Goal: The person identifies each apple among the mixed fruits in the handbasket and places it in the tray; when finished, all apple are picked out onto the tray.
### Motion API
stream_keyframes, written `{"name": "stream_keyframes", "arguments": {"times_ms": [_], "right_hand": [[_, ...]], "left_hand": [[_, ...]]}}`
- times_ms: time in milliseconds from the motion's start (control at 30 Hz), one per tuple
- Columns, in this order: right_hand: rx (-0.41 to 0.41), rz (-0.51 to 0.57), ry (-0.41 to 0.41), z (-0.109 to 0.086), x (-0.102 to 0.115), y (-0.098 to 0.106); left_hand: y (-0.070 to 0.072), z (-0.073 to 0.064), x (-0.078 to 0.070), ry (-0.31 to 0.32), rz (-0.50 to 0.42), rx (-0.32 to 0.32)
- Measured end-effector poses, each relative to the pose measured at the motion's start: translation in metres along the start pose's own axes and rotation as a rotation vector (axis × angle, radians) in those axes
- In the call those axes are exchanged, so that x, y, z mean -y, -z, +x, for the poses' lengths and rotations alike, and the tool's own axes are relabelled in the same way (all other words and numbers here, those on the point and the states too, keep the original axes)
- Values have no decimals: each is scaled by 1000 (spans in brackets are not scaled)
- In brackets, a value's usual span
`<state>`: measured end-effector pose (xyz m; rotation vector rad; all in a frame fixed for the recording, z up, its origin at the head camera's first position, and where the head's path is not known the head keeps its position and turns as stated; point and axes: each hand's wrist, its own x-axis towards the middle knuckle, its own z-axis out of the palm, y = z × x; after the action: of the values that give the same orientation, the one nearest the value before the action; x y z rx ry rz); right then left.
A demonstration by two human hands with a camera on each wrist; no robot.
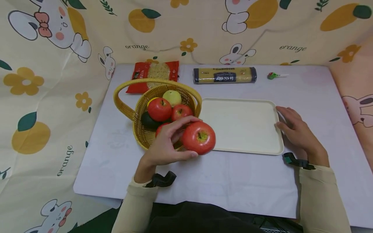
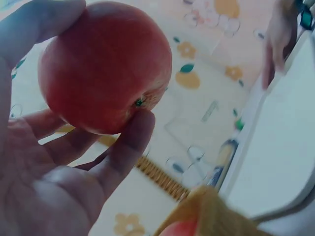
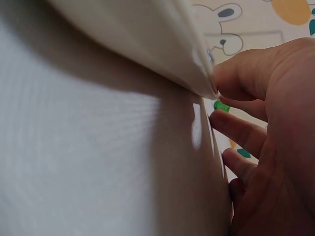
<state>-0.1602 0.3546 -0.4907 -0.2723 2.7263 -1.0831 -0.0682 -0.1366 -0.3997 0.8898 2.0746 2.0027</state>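
A red apple [image 1: 198, 138] is gripped between the thumb and fingers of my left hand [image 1: 166, 147], raised over the front right side of a woven basket [image 1: 138, 134]. In the left wrist view the apple [image 2: 106, 69] appears close up, thumb on one side and fingers on the other. Two more red apples [image 1: 159, 109], a pale green fruit [image 1: 172, 97] and a dark oval one [image 1: 149, 121] lie in the basket; my left hand partly hides another red fruit. My right hand [image 1: 301, 134] touches the right rim of a cream tray [image 1: 242, 126], fingers loosely extended.
Behind the basket and its tall handle [image 1: 123, 108] lies a red bag of pasta [image 1: 158, 71]. A spaghetti packet [image 1: 225, 75] and a lollipop [image 1: 273, 75] lie along the back of the white table [image 1: 227, 181]. Patterned cloth hangs behind.
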Motion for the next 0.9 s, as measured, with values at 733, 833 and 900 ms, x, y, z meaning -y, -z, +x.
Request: {"name": "stream_keyframes", "arguments": {"times_ms": [733,833,900], "right_hand": [[-10,-5,-3,1,0,0],[-5,-5,-17,2,0,-2],[5,-4,-39,2,1,-3]], "left_hand": [[-80,77,15,39,174,137],[-90,90,23,93,186,97],[-96,99,29,132,200,67]]}}
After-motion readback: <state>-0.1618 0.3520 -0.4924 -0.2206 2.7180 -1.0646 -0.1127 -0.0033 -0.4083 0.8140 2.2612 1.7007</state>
